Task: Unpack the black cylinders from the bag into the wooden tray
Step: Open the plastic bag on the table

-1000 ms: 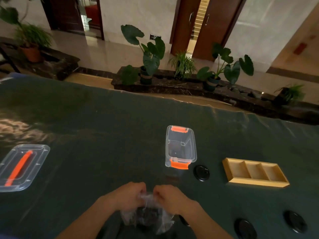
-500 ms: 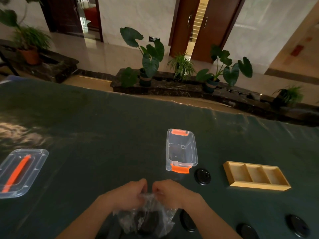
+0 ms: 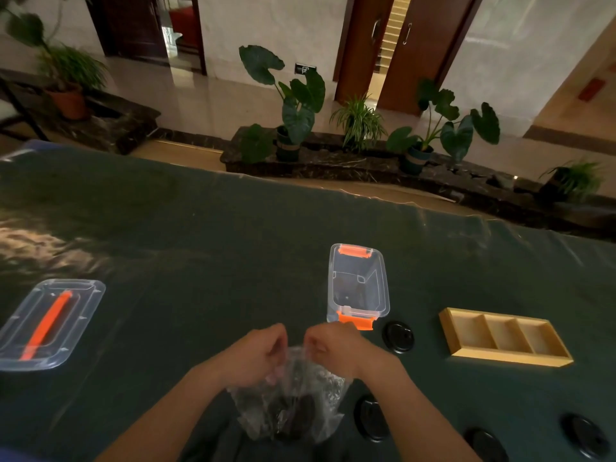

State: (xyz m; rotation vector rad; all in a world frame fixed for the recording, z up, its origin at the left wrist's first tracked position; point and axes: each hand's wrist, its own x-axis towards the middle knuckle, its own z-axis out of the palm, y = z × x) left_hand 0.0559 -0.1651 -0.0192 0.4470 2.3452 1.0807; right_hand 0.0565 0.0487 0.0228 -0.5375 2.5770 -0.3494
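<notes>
A crumpled clear plastic bag (image 3: 293, 408) hangs at the near middle of the table, with dark black cylinders (image 3: 300, 416) showing through it. My left hand (image 3: 256, 356) and my right hand (image 3: 336, 348) each pinch the bag's top edge, close together. The wooden tray (image 3: 505, 336) with three compartments lies to the right, all of them bare. Several black cylinders lie loose on the green cloth, one (image 3: 399, 336) beside the tray, others (image 3: 372, 418) (image 3: 585, 435) at the near right.
A clear box with orange latches (image 3: 358, 285) stands open just beyond my hands. Its clear lid with an orange handle (image 3: 50, 323) lies at the far left. Beyond the green-covered table (image 3: 200, 245) are potted plants and doors.
Both hands have lifted the bag a little higher off the table, still gripping its top. The view has shifted slightly.
</notes>
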